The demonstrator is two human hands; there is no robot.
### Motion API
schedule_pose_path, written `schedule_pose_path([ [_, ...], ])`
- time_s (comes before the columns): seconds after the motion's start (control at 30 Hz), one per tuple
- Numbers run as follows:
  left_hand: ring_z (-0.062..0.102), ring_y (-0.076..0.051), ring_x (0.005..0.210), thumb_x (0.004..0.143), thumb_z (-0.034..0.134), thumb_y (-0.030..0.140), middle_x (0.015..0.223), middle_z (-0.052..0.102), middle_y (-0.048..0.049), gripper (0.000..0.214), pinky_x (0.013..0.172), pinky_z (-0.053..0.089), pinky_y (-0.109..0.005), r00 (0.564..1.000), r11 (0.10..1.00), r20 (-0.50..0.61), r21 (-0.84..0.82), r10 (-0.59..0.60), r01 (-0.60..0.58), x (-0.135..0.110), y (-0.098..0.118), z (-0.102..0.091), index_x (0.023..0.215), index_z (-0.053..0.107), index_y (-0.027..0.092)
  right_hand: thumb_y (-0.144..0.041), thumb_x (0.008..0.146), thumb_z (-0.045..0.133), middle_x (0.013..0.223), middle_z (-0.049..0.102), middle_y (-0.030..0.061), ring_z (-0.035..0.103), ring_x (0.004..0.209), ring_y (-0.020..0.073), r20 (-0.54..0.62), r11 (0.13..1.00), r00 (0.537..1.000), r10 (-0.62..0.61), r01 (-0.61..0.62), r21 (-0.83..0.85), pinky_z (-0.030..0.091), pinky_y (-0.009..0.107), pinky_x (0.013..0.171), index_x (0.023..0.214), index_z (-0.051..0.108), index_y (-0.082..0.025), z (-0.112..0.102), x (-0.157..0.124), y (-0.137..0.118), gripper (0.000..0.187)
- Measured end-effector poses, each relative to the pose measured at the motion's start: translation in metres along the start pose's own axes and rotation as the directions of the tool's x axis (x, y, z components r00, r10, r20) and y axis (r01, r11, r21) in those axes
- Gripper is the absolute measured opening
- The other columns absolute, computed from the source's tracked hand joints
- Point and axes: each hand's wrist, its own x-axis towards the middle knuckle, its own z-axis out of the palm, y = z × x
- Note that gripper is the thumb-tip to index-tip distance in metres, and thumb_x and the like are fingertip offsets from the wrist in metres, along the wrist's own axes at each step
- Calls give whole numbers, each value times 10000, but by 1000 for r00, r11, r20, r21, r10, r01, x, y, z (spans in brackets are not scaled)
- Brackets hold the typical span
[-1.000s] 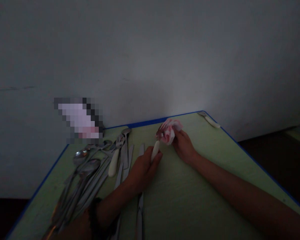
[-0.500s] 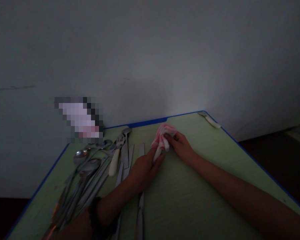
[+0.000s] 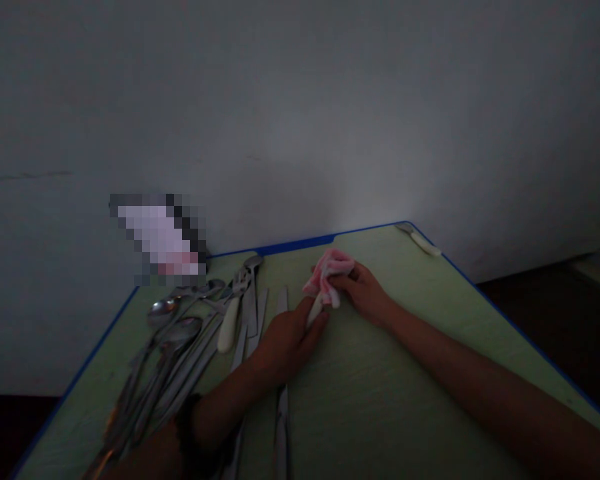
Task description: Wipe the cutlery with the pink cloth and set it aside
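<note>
My left hand [image 3: 293, 337] is closed around the white handle [image 3: 316, 311] of a piece of cutlery. The far end of that piece is hidden, so its kind does not show. Wrapped about it is a pink and white cloth [image 3: 330, 270], which my right hand [image 3: 364, 291] pinches between thumb and fingers. Beneath my left hand and forearm lies a table knife [image 3: 282, 427] with its blade pointing to the wall.
Left of my hands lies a pile of spoons [image 3: 180, 331], forks [image 3: 240, 283] and knives. A white-handled utensil [image 3: 420, 241] rests at the far right corner of the green, blue-edged table [image 3: 405, 373]. A pixelated object [image 3: 160, 237] leans at the back left against the wall [image 3: 300, 120].
The cloth has shifted slightly and its folds differ around the utensil. My right hand has moved a little to the right and down; my left hand keeps its hold.
</note>
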Motion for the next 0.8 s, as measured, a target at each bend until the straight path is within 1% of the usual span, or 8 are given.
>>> schedule_pose_path([
  [0.07,648,-221,774,937,280,422,857,670,-74,379,670,449,-299,1000,1000,16,9,6,-7,-1,1,-1,1173,451,180,-217,696,606,982,680,43,619,909,191,80,998,997,12,-17,54,472,344,839,963,653,-190,-1,0,-1,273],
  [0.13,650,-230,808,937,276,430,908,677,-88,417,698,456,-311,1000,1000,10,21,15,-16,-1,1,-1,1234,424,178,-196,692,586,990,683,47,624,905,199,109,996,994,20,-29,83,477,364,847,966,653,-195,-2,0,-1,282],
  [0.23,650,-246,855,937,276,434,962,679,-112,479,733,456,-327,1000,999,-11,38,13,-13,-1,-1,1,1318,363,158,-189,699,585,959,689,41,627,871,189,83,996,996,18,-25,82,475,368,854,950,650,-198,-2,1,3,259],
  [0.37,645,-243,844,940,273,426,957,676,-120,482,712,450,-317,1000,1000,-12,-6,2,-2,0,-2,2,1316,368,138,-275,737,621,925,686,31,620,857,170,32,995,999,-1,-2,98,460,344,860,945,638,-198,-2,2,8,223],
  [0.47,640,-237,819,938,293,407,947,670,-108,440,707,441,-313,1000,999,-22,-37,12,-12,1,-1,2,1278,400,149,-364,768,605,888,680,34,614,819,163,31,993,1000,-4,1,116,461,324,826,896,637,-184,0,2,9,223],
  [0.63,621,-201,755,928,332,398,851,653,-49,329,673,423,-283,998,992,-58,-123,-2,-5,0,0,0,1100,509,181,-415,769,600,897,671,35,614,795,160,-65,967,996,61,-43,252,474,301,754,933,606,-185,3,4,9,282],
  [0.73,580,-164,710,926,338,405,791,621,-20,310,635,413,-256,989,975,-146,-223,-13,-20,-1,-2,-2,979,543,179,-414,786,571,939,661,42,609,826,161,-129,954,989,77,-36,297,473,305,772,1012,577,-188,3,7,8,320],
  [0.8,540,-142,654,922,344,408,728,584,0,303,588,396,-236,973,957,-223,-290,-51,-17,-2,-3,-2,956,534,175,-394,796,558,952,650,32,599,834,153,-156,976,986,58,-23,215,468,303,789,1039,561,-195,3,7,8,314],
])
